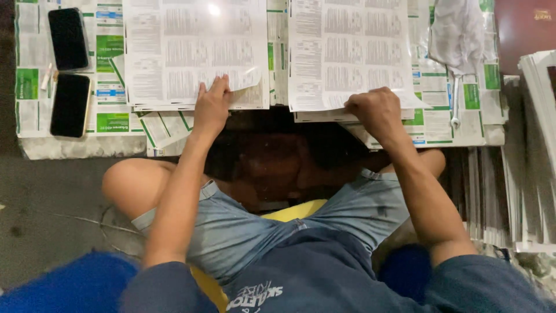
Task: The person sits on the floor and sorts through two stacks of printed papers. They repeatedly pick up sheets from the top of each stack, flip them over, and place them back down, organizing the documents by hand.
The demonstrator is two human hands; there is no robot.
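Note:
Two stacks of white printed paper sheets lie side by side ahead of my knees. My left hand [212, 106] lies flat on the near edge of the left stack [191, 52], fingers spread, lifting a corner of the top sheet. My right hand [376, 110] is curled into a fist over the near edge of the right stack [347, 52], gripping the top sheet's lower edge. I sit cross-legged in denim shorts on the floor.
Two black phones [69, 72] lie on the green-and-white printed sheets at the far left. A white cloth [457, 35] rests at the upper right. Tall piles of folded papers [533, 150] stand along the right side. Grey floor spreads at the left.

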